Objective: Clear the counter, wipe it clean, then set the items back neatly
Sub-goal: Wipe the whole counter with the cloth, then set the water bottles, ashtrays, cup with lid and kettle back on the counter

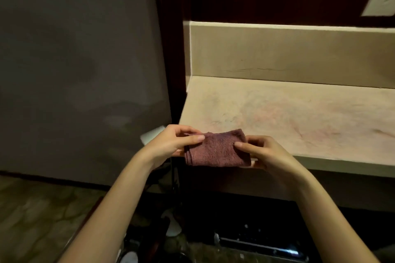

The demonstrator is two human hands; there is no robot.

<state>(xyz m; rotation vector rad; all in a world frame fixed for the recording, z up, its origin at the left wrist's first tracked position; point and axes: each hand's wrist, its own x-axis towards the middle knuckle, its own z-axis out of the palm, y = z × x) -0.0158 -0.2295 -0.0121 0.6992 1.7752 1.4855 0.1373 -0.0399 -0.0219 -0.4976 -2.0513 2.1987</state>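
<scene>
Where counter [299, 117] edge runs, left hand [171, 143] and right hand [263, 151] pinch folded maroon terry cloth [215, 149].

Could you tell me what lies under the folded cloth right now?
The front edge of the counter shows beneath the cloth, held by the left hand and right hand. The strip directly below is hidden.

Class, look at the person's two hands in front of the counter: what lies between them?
In the head view, a folded maroon cloth spans the gap, pinched by the left hand at one end and the right hand at the other, over the counter front edge.
</scene>
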